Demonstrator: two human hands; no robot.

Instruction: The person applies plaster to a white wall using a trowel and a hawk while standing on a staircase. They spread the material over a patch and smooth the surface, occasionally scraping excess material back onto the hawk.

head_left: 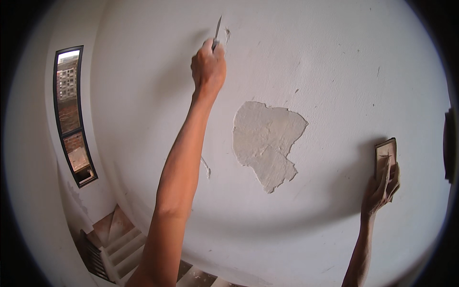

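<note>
Currently clamping thin-bladed knife (218, 28) in left hand (208, 69) at 12 o'clock, beside scuff (227, 33); gripping rectangular pad (380, 160) in right hand (382, 186), far 3 o'clock. Best keep blade shallow, press lightly, avoid gouging white wall (143, 95) surrounding grey patch (267, 134).

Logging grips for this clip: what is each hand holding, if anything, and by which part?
The left hand grips a thin-bladed knife by its handle, point upward. The right hand holds a flat board by its lower part.
</note>
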